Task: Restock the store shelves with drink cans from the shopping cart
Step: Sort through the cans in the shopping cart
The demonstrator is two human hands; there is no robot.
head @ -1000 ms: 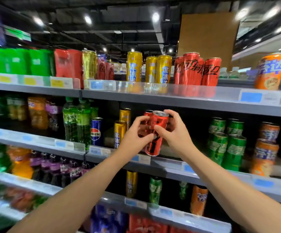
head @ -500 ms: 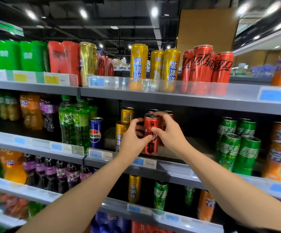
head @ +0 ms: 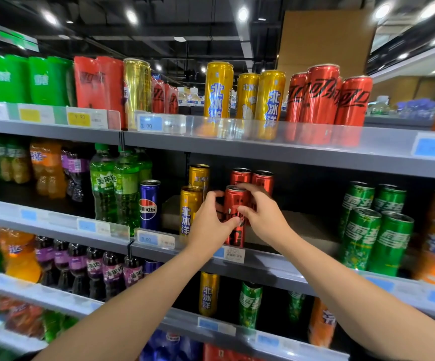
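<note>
A slim red can point(head: 234, 217) with black lettering and a silver top stands upright at the front edge of the middle shelf point(head: 284, 264). Both hands grasp it: the left hand point(head: 208, 225) wraps its fingers round the can's left side, thumb across the front; the right hand point(head: 265, 220) curls over the can's right side and rim. Just behind the can stand two more red cans point(head: 252, 178). Just left of it are two yellow cans point(head: 191, 204), and further left a blue can point(head: 149, 204). Well right of it stand green cans point(head: 375, 230).
</note>
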